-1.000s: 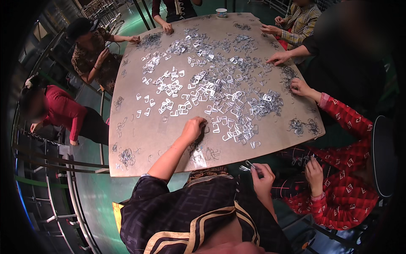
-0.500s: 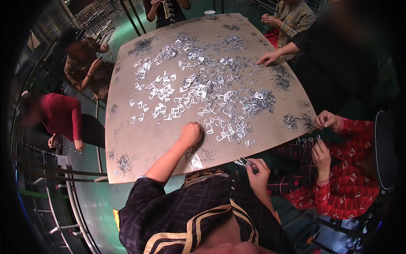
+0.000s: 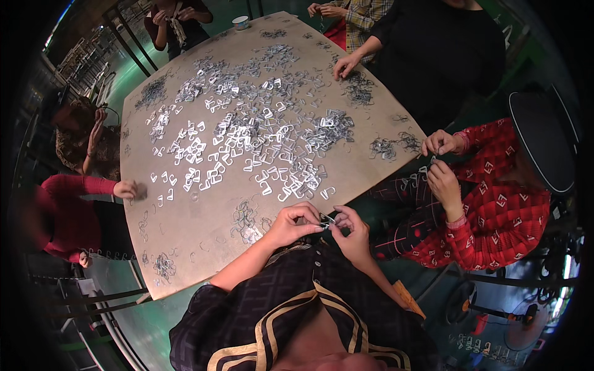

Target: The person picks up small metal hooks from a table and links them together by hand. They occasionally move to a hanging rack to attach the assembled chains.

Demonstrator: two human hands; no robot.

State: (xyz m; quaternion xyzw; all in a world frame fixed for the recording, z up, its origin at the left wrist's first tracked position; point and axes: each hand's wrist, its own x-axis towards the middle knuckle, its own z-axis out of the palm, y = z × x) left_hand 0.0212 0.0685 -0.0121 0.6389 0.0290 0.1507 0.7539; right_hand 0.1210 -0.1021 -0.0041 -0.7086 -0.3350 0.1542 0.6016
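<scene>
My left hand (image 3: 293,224) and my right hand (image 3: 351,235) meet at the near edge of the table, close to my body. Both are closed, thumb against fingers, on a small shiny metal hook (image 3: 327,219) held between them. Whether the left fingers also grip a separate thin wire piece is too small to tell. Just left of my hands lies a heap of thin wire pieces (image 3: 245,215). Beyond them, many flat silvery hooks (image 3: 238,133) are scattered over the brown tabletop (image 3: 213,238).
A person in a red patterned top (image 3: 501,185) works close on my right with similar hooks. Another person's hand (image 3: 348,65) rests at the table's far right. A person in a red sweater (image 3: 77,210) reaches onto the left edge. A small bowl (image 3: 241,23) stands at the far edge.
My left hand has come off the tabletop and moved right to join my right hand. The right hand has risen from below the table edge. The whole view has shifted.
</scene>
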